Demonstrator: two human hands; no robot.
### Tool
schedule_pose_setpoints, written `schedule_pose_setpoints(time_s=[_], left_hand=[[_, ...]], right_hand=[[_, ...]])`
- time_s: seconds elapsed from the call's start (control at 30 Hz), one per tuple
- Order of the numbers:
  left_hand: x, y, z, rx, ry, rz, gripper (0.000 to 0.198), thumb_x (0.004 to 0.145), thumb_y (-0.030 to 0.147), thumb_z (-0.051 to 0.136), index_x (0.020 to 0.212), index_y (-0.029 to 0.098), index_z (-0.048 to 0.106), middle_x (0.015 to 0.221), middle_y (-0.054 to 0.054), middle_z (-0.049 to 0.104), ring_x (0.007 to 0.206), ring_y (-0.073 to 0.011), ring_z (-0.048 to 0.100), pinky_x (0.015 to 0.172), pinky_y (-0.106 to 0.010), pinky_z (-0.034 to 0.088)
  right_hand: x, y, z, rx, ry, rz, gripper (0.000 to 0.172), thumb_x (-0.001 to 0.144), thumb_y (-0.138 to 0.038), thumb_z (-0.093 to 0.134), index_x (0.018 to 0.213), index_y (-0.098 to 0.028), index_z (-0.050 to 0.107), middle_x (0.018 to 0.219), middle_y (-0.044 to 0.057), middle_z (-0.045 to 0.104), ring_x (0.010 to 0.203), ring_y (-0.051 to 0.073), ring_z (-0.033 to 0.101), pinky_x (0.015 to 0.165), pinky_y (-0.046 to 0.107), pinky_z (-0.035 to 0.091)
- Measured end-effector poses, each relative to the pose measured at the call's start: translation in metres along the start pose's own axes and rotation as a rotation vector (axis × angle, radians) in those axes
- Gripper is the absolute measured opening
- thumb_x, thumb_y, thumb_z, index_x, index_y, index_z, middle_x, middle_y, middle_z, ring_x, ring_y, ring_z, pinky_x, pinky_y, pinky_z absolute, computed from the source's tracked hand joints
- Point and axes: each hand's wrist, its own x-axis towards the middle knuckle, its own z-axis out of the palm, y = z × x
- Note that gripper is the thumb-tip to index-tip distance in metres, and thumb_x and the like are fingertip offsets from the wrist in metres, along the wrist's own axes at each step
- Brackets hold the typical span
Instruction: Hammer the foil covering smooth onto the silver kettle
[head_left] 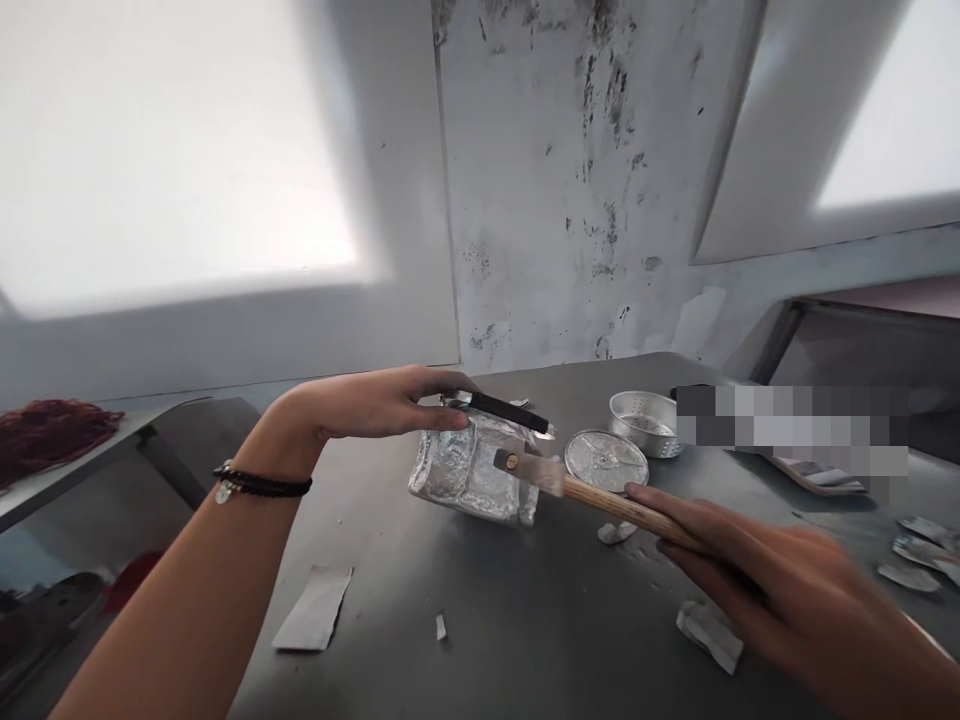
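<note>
A block wrapped in crinkled silver foil [480,472] sits on the grey table in front of me. My left hand [405,400] reaches over its top left, thumb and fingers closed about the metal end of a black-handled tool [508,411]; the fingertips are partly hidden. That tool lies across the block's upper edge. Closed around a wooden handle, my right hand [772,575] holds a wooden-handled tool [626,512]. Its flat metal head, with a round brass-coloured screw, is over the block's right front; I cannot tell whether they touch.
Behind the wooden handle lie a round metal disc [606,460] and a perforated metal basket [645,424]. Pale scraps, including a flat piece [313,608] and a crumpled one [709,636], are scattered on the table. Dark red strands [56,440] rest on a left-hand surface.
</note>
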Motion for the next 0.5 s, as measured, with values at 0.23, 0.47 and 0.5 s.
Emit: schedule_pose_setpoints(time_s=[0.23,0.47,0.5], left_hand=[[-0.005,-0.005,-0.002,-0.044,0.076,-0.008,0.046,0.1,0.057,0.071,0.141,0.036,0.072,0.148,-0.003,0.072,0.135,-0.0311,0.066,0.106,-0.035,0.053],[-0.021,-0.006,-0.007,-0.168,0.057,0.03,0.045,0.098,0.053,0.076,0.141,0.04,0.075,0.151,-0.002,0.071,0.14,-0.0307,0.065,0.114,-0.038,0.052],[-0.025,-0.006,-0.004,-0.178,0.058,0.016,0.046,0.099,0.054,0.074,0.143,0.04,0.073,0.153,-0.002,0.07,0.141,-0.0306,0.064,0.115,-0.038,0.052]], right_hand=[[-0.001,0.005,0.001,-0.003,0.003,0.045,0.046,0.11,-0.029,0.056,0.155,-0.038,0.055,0.121,-0.004,0.084,0.086,0.018,0.084,0.067,0.023,0.064],[0.008,0.012,-0.005,0.009,0.057,0.229,0.038,0.11,-0.042,0.056,0.147,-0.035,0.062,0.1,-0.001,0.086,0.072,0.022,0.083,0.053,0.025,0.059],[0.008,0.014,-0.004,0.01,0.068,0.241,0.038,0.111,-0.043,0.054,0.147,-0.033,0.063,0.103,0.0,0.086,0.075,0.024,0.083,0.051,0.026,0.058]])
